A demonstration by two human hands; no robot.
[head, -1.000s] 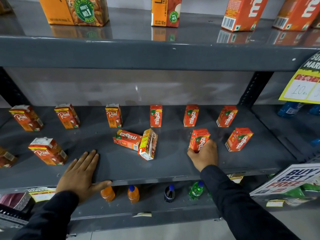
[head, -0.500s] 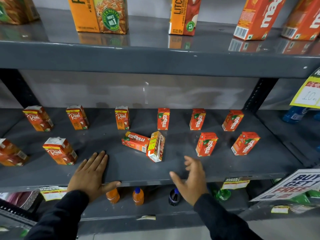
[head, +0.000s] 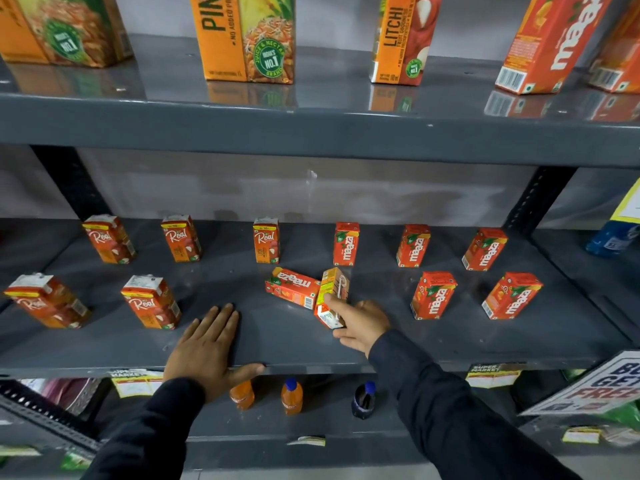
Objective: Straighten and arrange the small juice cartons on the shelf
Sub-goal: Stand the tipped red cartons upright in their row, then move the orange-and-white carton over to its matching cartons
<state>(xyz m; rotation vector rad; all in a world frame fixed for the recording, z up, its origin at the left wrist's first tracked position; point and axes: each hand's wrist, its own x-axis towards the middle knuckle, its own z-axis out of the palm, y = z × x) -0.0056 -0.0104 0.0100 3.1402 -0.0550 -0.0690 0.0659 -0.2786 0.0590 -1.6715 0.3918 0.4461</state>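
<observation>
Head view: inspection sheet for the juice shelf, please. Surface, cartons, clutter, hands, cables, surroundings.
Surface: grey metal shelf, bare between cartons.
Job's things: five Real cartons and five Maaza cartons upright; one fallen Maaza carton lies flat, touching a tipped carton.
Clutter: nothing seen.
Grippers: left hand flat at the shelf edge; right hand with fingers on the tipped carton, grip unclear.
Cables: nothing seen.
Surroundings: large cartons above, bottles below, promo sign at right.
</observation>
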